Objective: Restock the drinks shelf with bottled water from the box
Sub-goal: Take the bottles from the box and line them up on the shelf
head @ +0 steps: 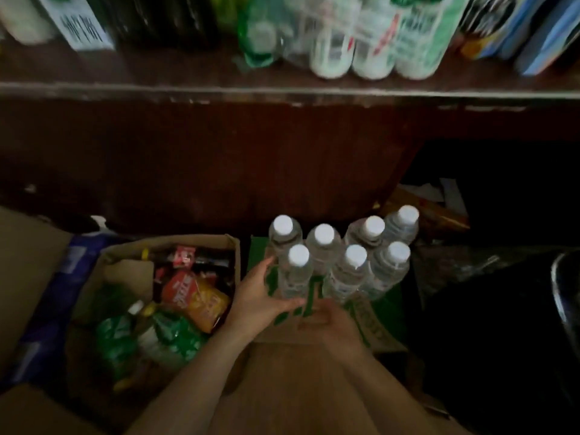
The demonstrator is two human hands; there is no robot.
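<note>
Seven water bottles [342,259] w/ white caps stand upright in a green-printed box [372,318] on the floor, approx centre-right of view, packed touching in two rows: four at the back, three in front. Left hand [262,296] comes in from 7 o'clock, fingers spread open, palm against the front-left bottle [296,271] at its lower half; not closed round it. Right hand [329,318] sits at 6 o'clock of the cluster, on the box's near edge just below the bottles; blurred, so can't tell if open or closed. Both forearms bare.

Shelf [282,89] runs across at 12 o'clock, dark wood, well above the box. On it: pale green-label bottles [373,42] at approx 1 o'clock, dark bottles [166,20] at 11.

At 9 o'clock of the water box, touching it, a second carton [169,246] holds mixed snacks [194,296] & green-wrapped drinks [166,337].
</note>
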